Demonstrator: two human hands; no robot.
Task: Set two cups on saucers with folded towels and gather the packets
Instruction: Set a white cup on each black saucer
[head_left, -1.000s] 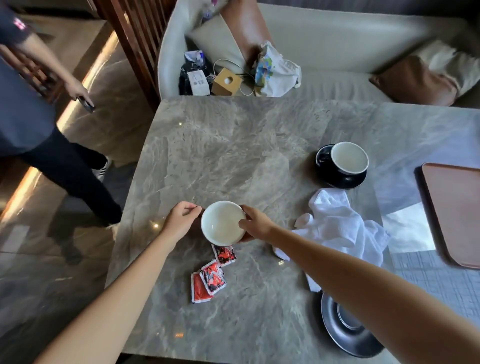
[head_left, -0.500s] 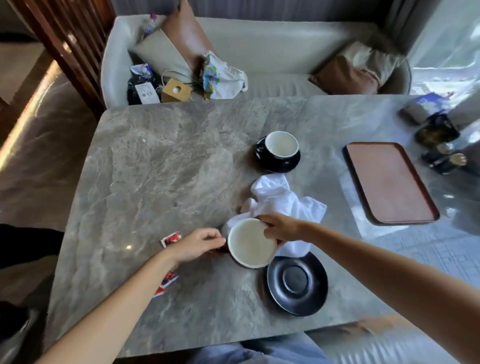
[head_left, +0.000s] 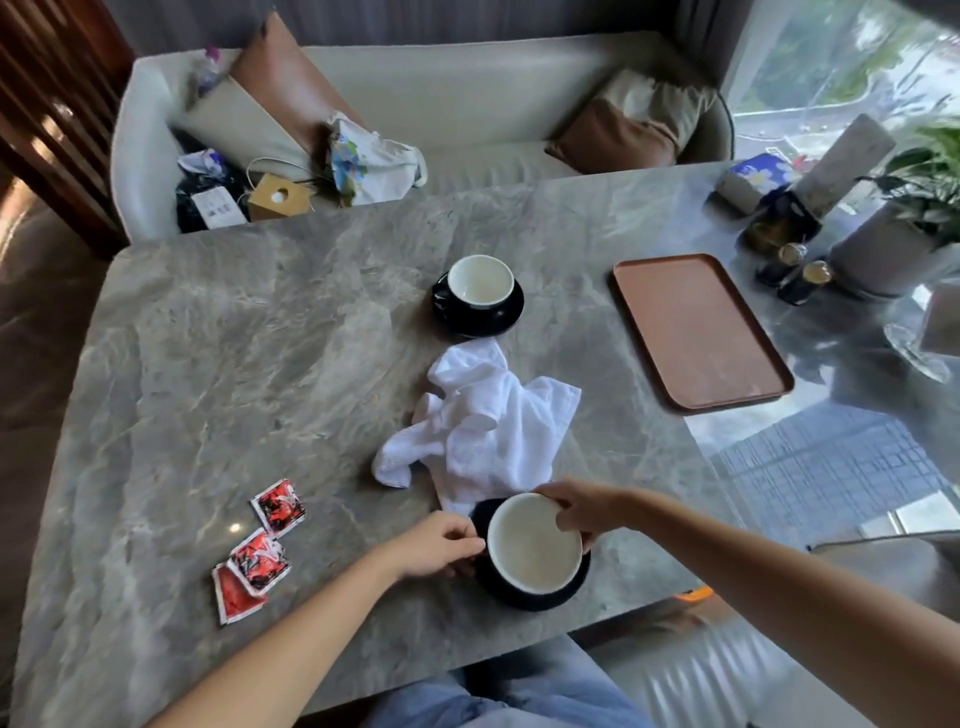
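A dark cup with a white inside (head_left: 534, 543) sits on a black saucer (head_left: 535, 600) near the table's front edge. My right hand (head_left: 582, 506) grips its rim on the far right. My left hand (head_left: 436, 543) holds its left side, apparently at the handle. Just behind lies a crumpled white towel (head_left: 483, 431). A second cup (head_left: 480, 280) stands on its own black saucer (head_left: 478, 317) in the middle of the table. Three red packets (head_left: 257, 551) lie to the left of my left hand.
A brown tray (head_left: 696, 332) lies at the right. Bottles, a plant pot and a glass stand at the far right. Behind the marble table (head_left: 234, 364) is a sofa with cushions, bags and a box.
Both hands carried the cup rightward from beside the packets and set it onto the black saucer, which had stood bare. The view shifted right.
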